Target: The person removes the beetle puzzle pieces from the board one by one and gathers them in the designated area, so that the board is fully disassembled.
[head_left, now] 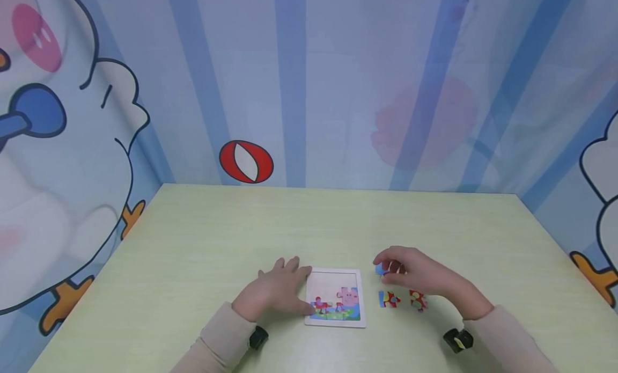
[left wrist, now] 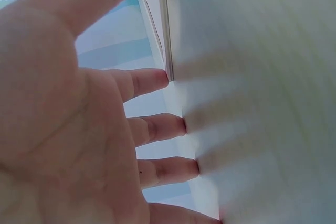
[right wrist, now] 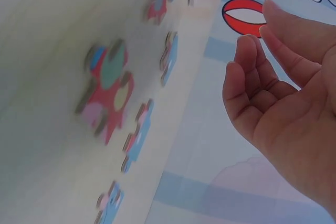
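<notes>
A white-framed jigsaw puzzle tray [head_left: 333, 279] lies on the table, with picture pieces of a pink pig [head_left: 348, 296] filling its lower and right parts. My left hand [head_left: 277, 291] spreads its fingers along the tray's left side, thumb and index finger touching the frame. The left wrist view shows the fingertips [left wrist: 178, 124] against the tabletop. Beyond the tray's right side, my right hand [head_left: 410, 268] hovers with loosely bent fingers and nothing between them. A blue puzzle piece [head_left: 380, 269] shows beneath its fingertips. Two red puzzle pieces, one at left [head_left: 389, 299] and another [head_left: 418, 300], lie nearer me.
More blue puzzle pieces [right wrist: 139, 136] lie on the table in the right wrist view, partly hidden by my right hand in the head view. A pale wooden table [head_left: 203, 222] meets a blue striped cartoon backdrop [head_left: 328, 94] at its far edge.
</notes>
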`<action>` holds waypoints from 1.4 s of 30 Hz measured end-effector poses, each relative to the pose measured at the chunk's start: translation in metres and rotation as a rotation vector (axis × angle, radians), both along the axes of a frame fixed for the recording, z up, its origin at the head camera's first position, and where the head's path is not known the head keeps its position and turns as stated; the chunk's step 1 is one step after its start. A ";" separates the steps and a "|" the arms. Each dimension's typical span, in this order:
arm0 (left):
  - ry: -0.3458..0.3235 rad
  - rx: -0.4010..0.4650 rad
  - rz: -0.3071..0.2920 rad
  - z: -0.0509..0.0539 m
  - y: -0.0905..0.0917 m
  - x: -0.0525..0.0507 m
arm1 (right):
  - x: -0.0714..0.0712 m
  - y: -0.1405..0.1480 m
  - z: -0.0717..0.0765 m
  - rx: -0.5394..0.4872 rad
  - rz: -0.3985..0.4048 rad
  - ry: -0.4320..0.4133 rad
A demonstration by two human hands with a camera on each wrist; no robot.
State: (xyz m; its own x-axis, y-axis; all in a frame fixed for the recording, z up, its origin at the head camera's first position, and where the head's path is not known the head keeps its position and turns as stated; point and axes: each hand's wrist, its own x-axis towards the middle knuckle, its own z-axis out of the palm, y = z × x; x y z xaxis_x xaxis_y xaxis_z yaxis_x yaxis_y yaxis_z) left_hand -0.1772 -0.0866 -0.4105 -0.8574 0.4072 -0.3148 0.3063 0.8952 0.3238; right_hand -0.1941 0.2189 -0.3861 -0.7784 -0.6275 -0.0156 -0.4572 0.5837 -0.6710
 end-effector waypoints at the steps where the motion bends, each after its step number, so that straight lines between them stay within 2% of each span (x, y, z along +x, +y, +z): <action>1: 0.000 0.001 0.000 0.000 0.000 0.000 | -0.001 -0.002 0.000 -0.003 0.007 0.002; 7: 0.002 0.001 0.000 0.001 0.000 0.000 | -0.004 -0.017 -0.006 -0.013 0.038 0.001; 14: -0.004 0.003 0.000 0.001 0.001 -0.001 | -0.008 -0.037 -0.015 -0.021 0.033 -0.094; 24: -0.003 -0.012 -0.001 0.001 0.002 -0.002 | -0.013 -0.055 -0.025 0.023 0.061 -0.146; 42: -0.008 -0.015 -0.001 -0.001 0.001 -0.003 | -0.011 -0.067 -0.030 0.179 0.080 -0.107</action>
